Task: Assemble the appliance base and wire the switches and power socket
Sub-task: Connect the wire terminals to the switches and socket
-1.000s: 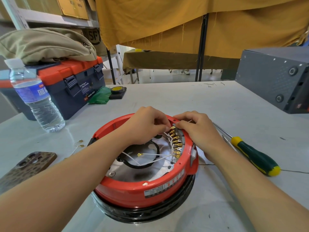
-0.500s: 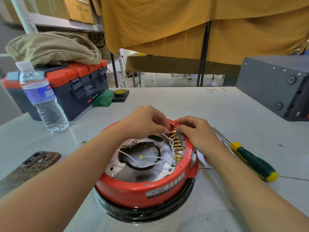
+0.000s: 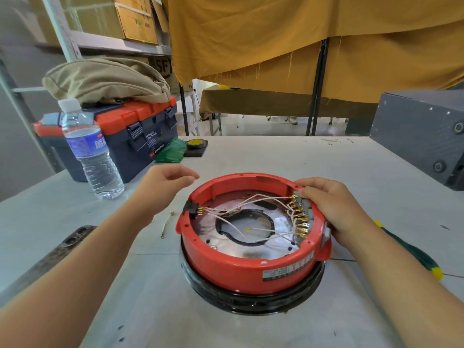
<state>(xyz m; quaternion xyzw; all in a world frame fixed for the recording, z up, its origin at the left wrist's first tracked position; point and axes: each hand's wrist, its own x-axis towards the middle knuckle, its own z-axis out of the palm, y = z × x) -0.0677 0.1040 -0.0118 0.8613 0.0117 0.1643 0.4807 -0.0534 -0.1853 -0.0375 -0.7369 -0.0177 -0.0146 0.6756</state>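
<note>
My left hand (image 3: 167,180) has left the red base (image 3: 251,254) on the worktop (image 3: 351,172), loosely curled, empty; my right hand (image 3: 331,207) still grips its rim by the switch terminals (image 3: 298,219). That connector seems seated.

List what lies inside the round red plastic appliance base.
Inside the round red plastic appliance base: white wires, brass terminals, a silver plate. The right hand hides part.

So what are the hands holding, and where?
The right hand grips the red base at its right rim, by the switches. The left hand holds nothing.
</note>
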